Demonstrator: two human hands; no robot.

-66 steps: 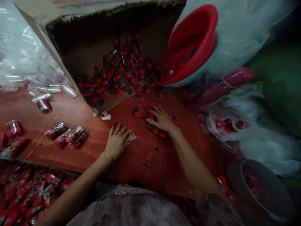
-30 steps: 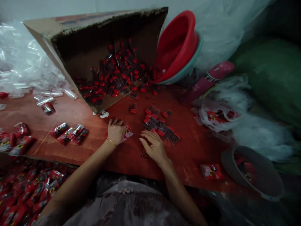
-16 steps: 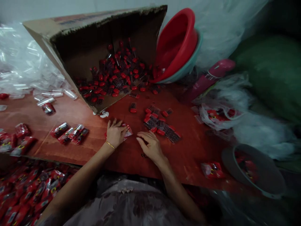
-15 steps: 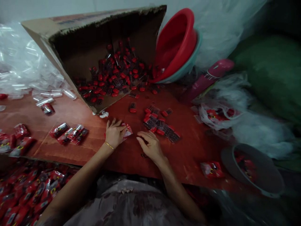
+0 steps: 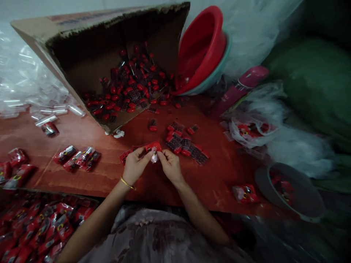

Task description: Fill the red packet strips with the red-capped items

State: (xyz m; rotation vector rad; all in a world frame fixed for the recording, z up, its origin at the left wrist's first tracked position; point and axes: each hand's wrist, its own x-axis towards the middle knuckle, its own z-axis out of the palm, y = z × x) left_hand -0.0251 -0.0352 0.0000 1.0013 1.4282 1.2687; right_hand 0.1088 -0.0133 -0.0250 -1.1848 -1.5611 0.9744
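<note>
My left hand [image 5: 136, 165] and my right hand [image 5: 170, 165] meet over the table, thumbs and fingers closed on a small red printed packet [image 5: 154, 147]. Its lower end is pale and clear, between the two thumbs. A flat red patterned piece [image 5: 123, 157] shows beside my left hand, partly covered by it. Just beyond my right hand lies a cluster of small dark, see-through pieces with red ends [image 5: 197, 153]. One similar loose piece [image 5: 153, 125] rests behind the packet.
A tipped cardboard box [image 5: 95, 73] spills many red-ended pieces. Finished-looking red packets [image 5: 64, 154] lie left, above a full bin [image 5: 41, 233]. Behind stand a red basin [image 5: 216, 36] and a pink bottle [image 5: 241, 86]. A grey basin [image 5: 309, 204] sits right, near a plastic bag [image 5: 255, 135].
My right hand has moved left and now pinches the packet together with my left hand. The packet has been raised and turned between them. The whole view has shifted slightly.
</note>
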